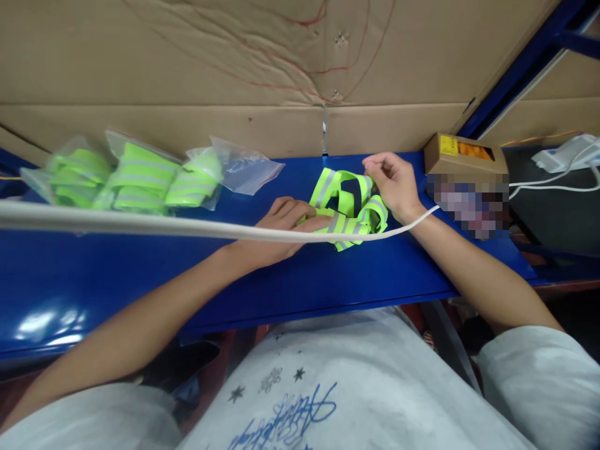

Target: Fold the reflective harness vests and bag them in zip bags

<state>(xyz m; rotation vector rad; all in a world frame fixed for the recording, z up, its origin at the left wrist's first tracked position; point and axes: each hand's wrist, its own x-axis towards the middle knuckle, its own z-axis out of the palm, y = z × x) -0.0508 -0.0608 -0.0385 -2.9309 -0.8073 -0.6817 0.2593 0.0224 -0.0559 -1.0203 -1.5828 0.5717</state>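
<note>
A neon yellow-green reflective strap (349, 215) with grey stripes and dark patches lies in a loose, looped bundle on the blue table. My left hand (276, 231) is closed over its left end, thumb and fingers on the fabric, partly behind a white cable. At the bundle's upper right, my right hand (394, 181) has its fingers curled and thumb pinched against them by the strap's edge. The exact grip of those fingertips is hard to see. Left of my hands are several bagged reflective straps (145, 178) in clear plastic.
The white cable (210, 230) crosses in front of the table (225, 275). An open-looking clear zip bag (248, 169) lies behind my left hand. A cardboard box (464, 156) with a window stands at right, near a white power strip (565, 153). Cardboard panels (187, 69) back the table.
</note>
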